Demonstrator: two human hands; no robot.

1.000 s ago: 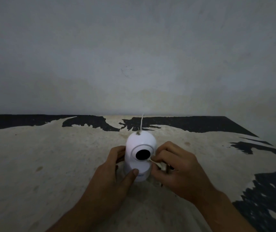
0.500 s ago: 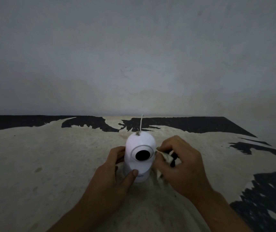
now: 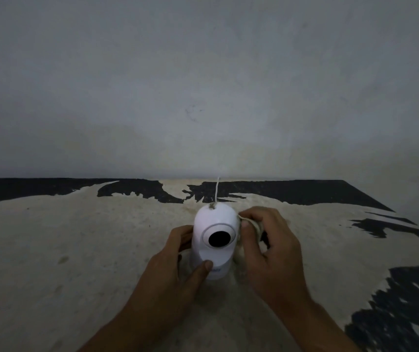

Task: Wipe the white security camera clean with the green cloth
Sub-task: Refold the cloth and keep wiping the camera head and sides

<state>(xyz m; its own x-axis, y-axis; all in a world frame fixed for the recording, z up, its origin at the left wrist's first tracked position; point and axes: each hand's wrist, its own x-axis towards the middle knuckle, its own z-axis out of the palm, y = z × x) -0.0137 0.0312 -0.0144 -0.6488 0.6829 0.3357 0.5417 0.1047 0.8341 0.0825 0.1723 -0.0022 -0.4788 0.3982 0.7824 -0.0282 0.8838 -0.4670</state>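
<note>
The white security camera (image 3: 213, 222) stands upright on the worn table, its round black lens facing me. A thin white cable (image 3: 217, 189) runs from its top toward the wall. My left hand (image 3: 175, 270) grips the camera's base, thumb on the front. My right hand (image 3: 271, 252) holds a bunched cloth (image 3: 255, 224), pale in this dim light, pressed against the camera's upper right side. Most of the cloth is hidden in my fingers.
The table top (image 3: 76, 250) is pale and scuffed, with black patches along the far edge and at the right (image 3: 401, 308). A bare grey wall (image 3: 203, 85) rises right behind the table. The light is dim.
My right hand with the cloth has moved up the camera's right side, from beside the lens to the upper part of the head. The left hand has stayed on the base.
</note>
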